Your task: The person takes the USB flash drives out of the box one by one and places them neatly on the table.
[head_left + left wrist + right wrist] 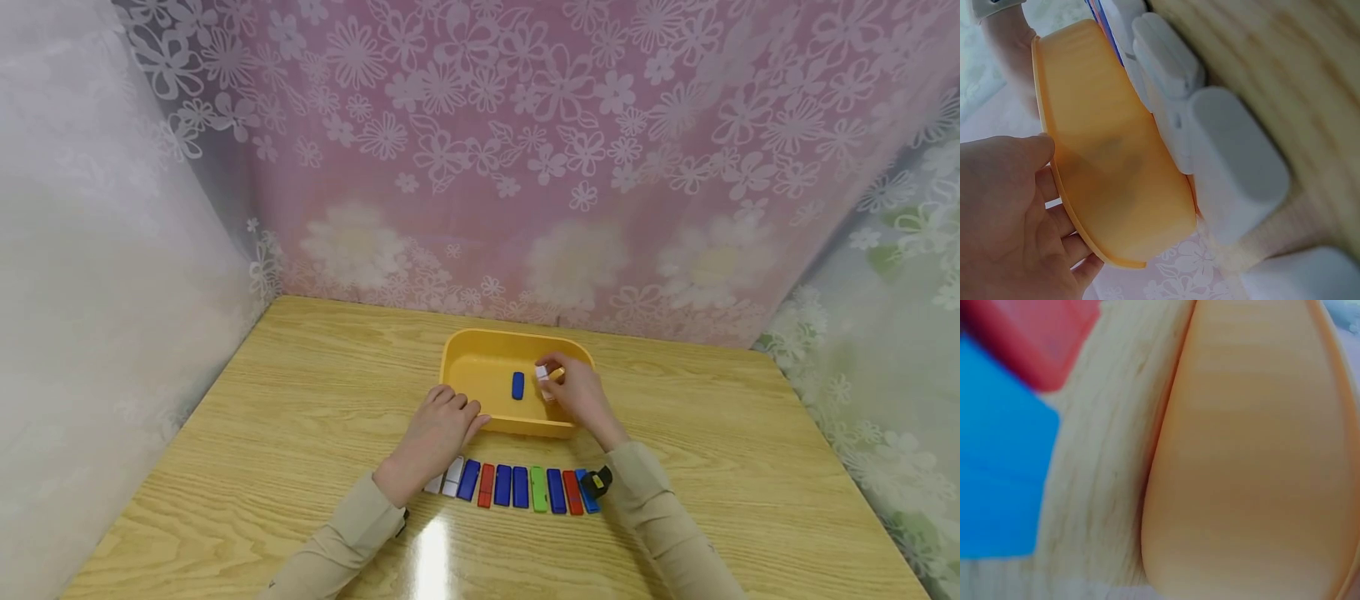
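Note:
A yellow plastic bin [525, 426] stands on the table. My left hand [435, 429] grips its near left rim, the thumb [1036, 150] on the outer wall and the other fingers behind the rim. Inside the bin's right part, my right hand [581, 393] pinches a small white oblong plastic piece [542, 373] between thumb and fingers. To its left, a dark blue oblong piece [518, 385] lies on the bin floor. The right wrist view shows the bin's outer wall [1247, 462]; the right hand's fingers are out of sight there.
In front of the bin runs a row of similar oblong pieces: white [453, 477], several dark blue [503, 486], red [486, 485], green [538, 488] and a light blue one [588, 493] at the right end. A flowered curtain [480, 167] hangs behind the wooden table [337, 358].

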The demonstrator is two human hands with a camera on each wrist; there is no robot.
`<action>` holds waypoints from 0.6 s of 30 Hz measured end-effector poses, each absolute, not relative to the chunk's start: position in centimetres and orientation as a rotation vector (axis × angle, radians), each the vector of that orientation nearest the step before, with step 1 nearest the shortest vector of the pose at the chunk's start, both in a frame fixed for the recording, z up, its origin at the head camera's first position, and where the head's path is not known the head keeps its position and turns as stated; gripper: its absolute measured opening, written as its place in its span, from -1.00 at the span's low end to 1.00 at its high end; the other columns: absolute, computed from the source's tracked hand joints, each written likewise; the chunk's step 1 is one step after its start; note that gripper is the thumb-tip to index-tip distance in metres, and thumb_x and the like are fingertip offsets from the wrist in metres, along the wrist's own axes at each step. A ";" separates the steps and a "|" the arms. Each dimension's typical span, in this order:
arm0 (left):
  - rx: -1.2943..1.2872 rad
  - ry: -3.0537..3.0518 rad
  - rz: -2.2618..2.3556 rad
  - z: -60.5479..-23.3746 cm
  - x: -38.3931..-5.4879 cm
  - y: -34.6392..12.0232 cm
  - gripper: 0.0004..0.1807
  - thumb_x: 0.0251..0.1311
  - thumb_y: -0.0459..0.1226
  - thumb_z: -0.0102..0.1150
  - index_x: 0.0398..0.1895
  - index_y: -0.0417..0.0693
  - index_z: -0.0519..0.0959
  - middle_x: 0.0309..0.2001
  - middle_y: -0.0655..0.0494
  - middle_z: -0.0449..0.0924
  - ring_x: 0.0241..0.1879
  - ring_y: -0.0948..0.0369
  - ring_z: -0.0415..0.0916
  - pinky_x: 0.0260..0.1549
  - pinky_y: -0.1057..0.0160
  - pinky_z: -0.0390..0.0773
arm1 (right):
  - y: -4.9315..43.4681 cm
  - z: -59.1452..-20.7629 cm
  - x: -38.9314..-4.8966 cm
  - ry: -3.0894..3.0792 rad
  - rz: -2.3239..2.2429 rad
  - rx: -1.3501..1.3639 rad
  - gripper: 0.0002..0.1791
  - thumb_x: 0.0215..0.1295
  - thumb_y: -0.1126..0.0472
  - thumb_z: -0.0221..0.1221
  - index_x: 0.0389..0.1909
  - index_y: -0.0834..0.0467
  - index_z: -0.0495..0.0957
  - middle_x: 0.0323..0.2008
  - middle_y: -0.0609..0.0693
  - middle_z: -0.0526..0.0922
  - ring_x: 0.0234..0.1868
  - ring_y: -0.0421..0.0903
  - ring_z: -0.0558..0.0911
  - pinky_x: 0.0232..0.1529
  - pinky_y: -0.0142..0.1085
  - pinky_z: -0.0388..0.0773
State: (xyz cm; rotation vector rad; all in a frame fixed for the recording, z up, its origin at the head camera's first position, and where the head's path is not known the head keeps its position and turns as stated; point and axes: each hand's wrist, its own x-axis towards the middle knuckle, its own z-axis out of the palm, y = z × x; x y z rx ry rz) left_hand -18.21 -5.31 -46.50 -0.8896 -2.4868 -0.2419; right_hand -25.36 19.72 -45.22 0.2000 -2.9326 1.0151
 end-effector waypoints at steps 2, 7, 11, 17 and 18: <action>-0.892 -2.481 -0.244 -46.5 -18.2 -5.3 -0.71 0.49 -0.08 0.09 -0.38 -0.03 0.58 -0.42 0.10 0.61 -0.33 0.09 0.51 0.02 0.10 0.50 | 19.8 -45.2 -25.3 -2.890 1.050 0.200 -0.69 0.32 0.31 0.33 0.07 0.21 0.62 -0.10 0.16 0.68 -0.25 0.06 0.72 -0.32 -0.19 0.70; -0.894 -2.489 -0.251 -46.5 -18.2 -5.3 -0.71 0.49 -0.08 0.10 -0.37 -0.04 0.59 -0.40 0.09 0.62 -0.31 0.09 0.52 0.03 0.09 0.50 | 20.1 -44.7 -25.0 -2.792 1.162 0.209 -0.66 0.31 0.33 0.34 0.10 0.22 0.61 -0.07 0.21 0.67 -0.21 0.12 0.71 -0.33 -0.18 0.71; -0.890 -2.511 -0.253 -46.5 -18.1 -5.2 -0.71 0.49 -0.08 0.09 -0.35 -0.04 0.59 -0.39 0.09 0.63 -0.31 0.08 0.52 0.03 0.09 0.49 | 20.4 -43.7 -24.0 -2.731 1.185 0.259 -0.64 0.32 0.32 0.33 0.12 0.21 0.60 -0.06 0.21 0.67 -0.22 0.12 0.71 -0.34 -0.19 0.71; -0.891 -2.496 -0.258 -46.5 -18.1 -5.3 -0.71 0.47 -0.09 0.11 -0.38 -0.05 0.57 -0.42 0.08 0.61 -0.33 0.08 0.52 0.01 0.09 0.50 | 21.2 -41.9 -21.8 -2.685 1.168 0.311 -0.64 0.35 0.31 0.30 0.15 0.20 0.60 -0.06 0.21 0.66 -0.21 0.11 0.70 -0.32 -0.19 0.72; -0.891 -2.489 -0.258 -46.5 -18.1 -5.3 -0.71 0.46 -0.09 0.13 -0.39 -0.05 0.57 -0.42 0.08 0.61 -0.33 0.08 0.51 0.00 0.09 0.50 | 21.4 -41.7 -21.4 -2.684 1.162 0.313 -0.64 0.35 0.31 0.30 0.15 0.20 0.60 -0.06 0.20 0.66 -0.21 0.11 0.70 -0.32 -0.20 0.72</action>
